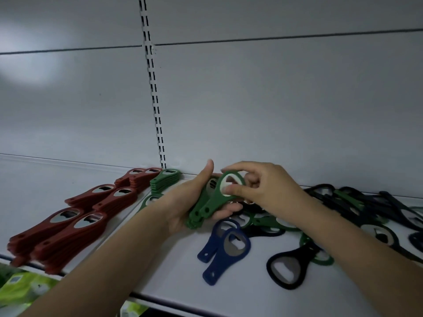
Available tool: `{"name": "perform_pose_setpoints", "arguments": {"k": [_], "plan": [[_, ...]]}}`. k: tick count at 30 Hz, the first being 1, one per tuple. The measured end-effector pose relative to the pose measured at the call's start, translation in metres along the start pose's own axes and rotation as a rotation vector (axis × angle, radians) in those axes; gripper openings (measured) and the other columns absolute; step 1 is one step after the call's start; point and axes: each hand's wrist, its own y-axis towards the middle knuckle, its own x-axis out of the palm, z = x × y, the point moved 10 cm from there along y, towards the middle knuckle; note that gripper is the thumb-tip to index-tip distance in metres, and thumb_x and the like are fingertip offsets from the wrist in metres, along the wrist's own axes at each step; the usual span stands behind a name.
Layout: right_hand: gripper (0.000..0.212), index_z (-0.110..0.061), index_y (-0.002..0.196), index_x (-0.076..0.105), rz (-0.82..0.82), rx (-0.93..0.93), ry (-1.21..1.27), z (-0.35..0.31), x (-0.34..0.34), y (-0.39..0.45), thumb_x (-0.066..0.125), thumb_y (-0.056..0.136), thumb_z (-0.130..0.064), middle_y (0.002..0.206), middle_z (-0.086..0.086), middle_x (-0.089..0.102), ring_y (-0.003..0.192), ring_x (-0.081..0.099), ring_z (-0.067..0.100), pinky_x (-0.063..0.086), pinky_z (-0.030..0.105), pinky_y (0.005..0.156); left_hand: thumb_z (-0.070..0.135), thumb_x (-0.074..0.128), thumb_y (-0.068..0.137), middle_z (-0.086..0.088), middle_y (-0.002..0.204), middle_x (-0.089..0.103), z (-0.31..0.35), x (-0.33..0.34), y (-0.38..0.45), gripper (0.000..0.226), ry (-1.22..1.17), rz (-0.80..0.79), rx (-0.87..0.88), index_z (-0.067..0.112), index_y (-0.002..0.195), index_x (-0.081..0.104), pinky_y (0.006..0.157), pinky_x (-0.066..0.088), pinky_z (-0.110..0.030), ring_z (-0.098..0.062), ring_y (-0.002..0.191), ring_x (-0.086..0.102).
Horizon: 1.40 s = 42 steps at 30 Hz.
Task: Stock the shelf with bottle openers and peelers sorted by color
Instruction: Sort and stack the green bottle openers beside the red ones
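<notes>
Hands over shelf point(174, 266) | my left hand point(194, 202) grips a green opener stack point(201, 212) | my right hand point(263, 186) pinches the top green opener point(225, 192) by its ring | red stacks point(68, 227) at left | mixed pile point(357, 216) at right

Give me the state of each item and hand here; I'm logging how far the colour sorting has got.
Red bottle openers: sorted, stacked in rows.
Green stack by the back wall: sorted, neat.
Green openers in left hand: gathered, held.
Top green opener: pinched by right hand.
Left hand: closed on bundle.
Blue openers: loose, unsorted.
Mixed dark pile: jumbled, unsorted.
</notes>
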Motion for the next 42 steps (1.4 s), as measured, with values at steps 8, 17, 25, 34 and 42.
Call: {"name": "perform_pose_setpoints", "arguments": {"k": [8, 17, 25, 34, 42], "plan": [[0.047, -0.039, 0.138, 0.051, 0.137, 0.006, -0.364, 0.008, -0.026, -0.005, 0.039, 0.096, -0.058, 0.074, -0.012, 0.063, 0.066, 0.059, 0.001, 0.054, 0.032, 0.071, 0.011, 0.063, 0.089, -0.009, 0.083, 0.056, 0.018, -0.017, -0.002, 0.043, -0.204, -0.027, 0.082, 0.013, 0.132, 0.058, 0.047, 0.046, -0.015, -0.010, 0.060, 0.048], [0.030, -0.040, 0.103, 0.066, -0.102, 0.014, -0.216, -0.007, 0.009, 0.000, 0.041, 0.098, -0.054, 0.073, -0.015, 0.069, 0.056, 0.061, 0.005, 0.057, 0.034, 0.067, 0.026, 0.070, 0.080, -0.020, 0.108, 0.071, 0.078, -0.081, -0.070, 0.054, 0.441, 0.196, 0.053, -0.001, 0.125, 0.055, 0.084, 0.060, -0.035, -0.029, 0.098, 0.072], [0.033, -0.037, 0.081, 0.054, -0.336, -0.027, -0.550, -0.039, 0.085, 0.022, 0.037, 0.099, -0.059, 0.082, -0.013, 0.056, 0.078, 0.059, 0.009, 0.049, 0.030, 0.070, 0.058, 0.079, 0.072, 0.006, 0.093, 0.071, 0.122, -0.098, -0.077, 0.048, 1.719, 0.520, -0.038, 0.023, 0.103, 0.069, 0.074, 0.048, -0.027, -0.012, 0.085, 0.066], [0.037, -0.033, 0.105, 0.064, -0.301, -0.101, -0.512, -0.016, 0.101, 0.014, 0.035, 0.098, -0.055, 0.099, -0.012, 0.053, 0.091, 0.056, 0.009, 0.050, 0.038, 0.086, 0.054, 0.081, 0.072, 0.001, 0.074, 0.057, 0.101, -0.111, -0.044, 0.051, 1.832, 0.538, -0.260, 0.013, 0.078, 0.052, 0.065, 0.050, -0.030, -0.014, 0.065, 0.057], [0.039, -0.033, 0.118, 0.063, -0.336, -0.121, -0.498, -0.017, 0.107, 0.012, 0.037, 0.099, -0.056, 0.104, -0.011, 0.049, 0.094, 0.053, 0.009, 0.048, 0.036, 0.086, 0.046, 0.088, 0.067, -0.013, 0.094, 0.068, 0.082, -0.117, -0.041, 0.063, 1.655, 0.518, -0.436, 0.007, 0.104, 0.054, 0.071, 0.063, -0.042, -0.031, 0.083, 0.073]]}}
